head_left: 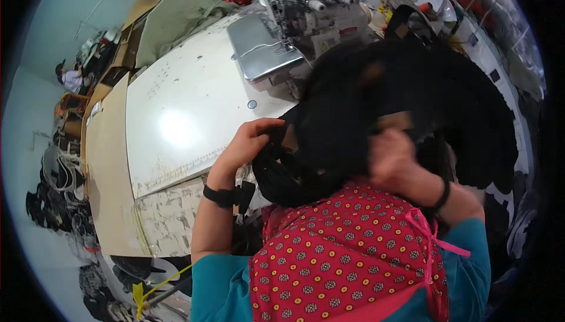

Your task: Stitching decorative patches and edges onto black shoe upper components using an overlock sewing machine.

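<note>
A large black garment (347, 110) is bunched over my lap and the table's front edge, its far part blurred by motion. My left hand (250, 139) pinches the garment's left edge between thumb and fingers. On the other side my right hand (391, 154) is closed at the garment, with a small brown patch (395, 122) just above it; motion smears the fingers. Beyond the cloth stands a sewing machine (318, 19) with thread cones and a shiny metal plate (259, 48).
The white table (194, 110) reaches left, edged by a cardboard sheet (109, 175). Grey-green cloth (176, 22) lies at the back left. Clutter and a black strap (406, 22) sit at the back right. Another person (72, 78) sits far left.
</note>
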Action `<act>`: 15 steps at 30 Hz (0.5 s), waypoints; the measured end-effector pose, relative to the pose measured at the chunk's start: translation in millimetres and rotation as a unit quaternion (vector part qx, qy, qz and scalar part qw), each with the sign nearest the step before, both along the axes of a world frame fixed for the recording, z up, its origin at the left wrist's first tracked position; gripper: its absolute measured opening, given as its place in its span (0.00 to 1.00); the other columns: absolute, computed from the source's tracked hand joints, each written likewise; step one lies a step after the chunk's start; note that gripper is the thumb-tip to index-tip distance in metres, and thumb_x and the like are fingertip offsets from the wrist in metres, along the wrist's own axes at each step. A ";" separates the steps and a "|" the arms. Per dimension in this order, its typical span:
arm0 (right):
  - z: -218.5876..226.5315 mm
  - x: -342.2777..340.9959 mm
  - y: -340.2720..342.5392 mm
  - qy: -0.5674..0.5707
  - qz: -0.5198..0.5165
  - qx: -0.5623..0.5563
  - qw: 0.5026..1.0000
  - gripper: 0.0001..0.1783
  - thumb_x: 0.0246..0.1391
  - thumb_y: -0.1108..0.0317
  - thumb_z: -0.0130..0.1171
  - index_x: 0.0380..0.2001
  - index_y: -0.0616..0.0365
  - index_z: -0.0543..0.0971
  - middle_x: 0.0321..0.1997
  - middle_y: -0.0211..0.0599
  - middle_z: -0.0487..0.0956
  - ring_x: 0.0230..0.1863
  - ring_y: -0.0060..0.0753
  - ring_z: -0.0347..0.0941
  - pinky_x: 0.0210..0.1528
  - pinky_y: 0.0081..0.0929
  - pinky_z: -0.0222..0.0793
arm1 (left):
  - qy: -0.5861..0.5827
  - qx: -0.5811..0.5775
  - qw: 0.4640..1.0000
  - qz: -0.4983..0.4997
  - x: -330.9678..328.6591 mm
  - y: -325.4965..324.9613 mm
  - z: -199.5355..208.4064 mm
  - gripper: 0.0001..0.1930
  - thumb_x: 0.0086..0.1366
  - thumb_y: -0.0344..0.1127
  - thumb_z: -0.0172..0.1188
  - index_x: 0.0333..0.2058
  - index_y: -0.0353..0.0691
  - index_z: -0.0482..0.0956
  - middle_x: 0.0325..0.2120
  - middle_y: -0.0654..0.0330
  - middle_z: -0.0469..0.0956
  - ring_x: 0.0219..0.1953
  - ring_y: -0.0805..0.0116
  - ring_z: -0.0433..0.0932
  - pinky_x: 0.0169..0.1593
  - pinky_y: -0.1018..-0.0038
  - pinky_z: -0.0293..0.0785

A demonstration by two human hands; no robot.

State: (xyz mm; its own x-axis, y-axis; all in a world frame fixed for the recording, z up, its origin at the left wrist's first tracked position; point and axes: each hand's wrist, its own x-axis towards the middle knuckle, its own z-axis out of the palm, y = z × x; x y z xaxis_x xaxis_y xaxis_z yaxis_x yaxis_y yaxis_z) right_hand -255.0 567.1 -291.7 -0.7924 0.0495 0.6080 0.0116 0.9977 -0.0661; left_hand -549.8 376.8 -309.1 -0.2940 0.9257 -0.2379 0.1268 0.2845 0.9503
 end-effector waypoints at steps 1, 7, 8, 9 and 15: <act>1.9 -21.9 -13.8 -0.161 0.131 0.078 0.975 0.05 0.41 0.67 0.57 0.26 0.51 0.78 0.34 0.30 0.78 0.35 0.29 0.74 0.32 0.31 0.63 | -0.018 -0.043 0.999 0.013 -2.7 0.4 -2.2 0.21 0.62 0.21 0.50 0.54 0.31 0.75 0.49 0.59 0.79 0.52 0.72 0.75 0.58 0.75 0.69; 2.4 -69.5 -38.5 -0.307 0.327 -0.195 0.872 0.23 0.54 0.55 0.62 0.49 0.58 0.77 0.36 0.42 0.82 0.38 0.47 0.81 0.38 0.43 0.75 | 0.052 -0.022 0.997 0.051 11.3 -9.1 29.5 0.23 0.70 0.37 0.54 0.60 0.33 0.69 0.55 0.55 0.75 0.58 0.66 0.71 0.61 0.71 0.66; 19.0 -77.0 -24.1 -0.365 0.331 -0.233 0.838 0.24 0.55 0.53 0.62 0.49 0.56 0.77 0.38 0.42 0.82 0.40 0.48 0.80 0.39 0.42 0.75 | 0.148 0.061 0.987 0.004 12.9 -9.7 30.7 0.26 0.71 0.39 0.55 0.63 0.34 0.66 0.58 0.54 0.72 0.61 0.66 0.68 0.62 0.71 0.64; 11.2 -81.4 -11.6 -0.224 0.367 -0.394 0.812 0.24 0.53 0.54 0.65 0.49 0.55 0.76 0.41 0.41 0.81 0.44 0.50 0.79 0.43 0.40 0.73 | 0.201 0.059 0.973 -0.092 11.8 -10.5 38.3 0.28 0.70 0.38 0.55 0.65 0.37 0.62 0.61 0.54 0.69 0.63 0.66 0.66 0.64 0.69 0.62; -10.7 -127.5 63.8 -0.076 0.103 -0.079 0.989 0.29 0.37 0.52 0.71 0.42 0.57 0.77 0.37 0.37 0.76 0.41 0.45 0.72 0.45 0.39 0.67 | 0.179 0.016 0.974 -0.138 8.0 4.2 68.8 0.22 0.67 0.34 0.59 0.59 0.39 0.72 0.51 0.54 0.78 0.51 0.67 0.75 0.56 0.72 0.69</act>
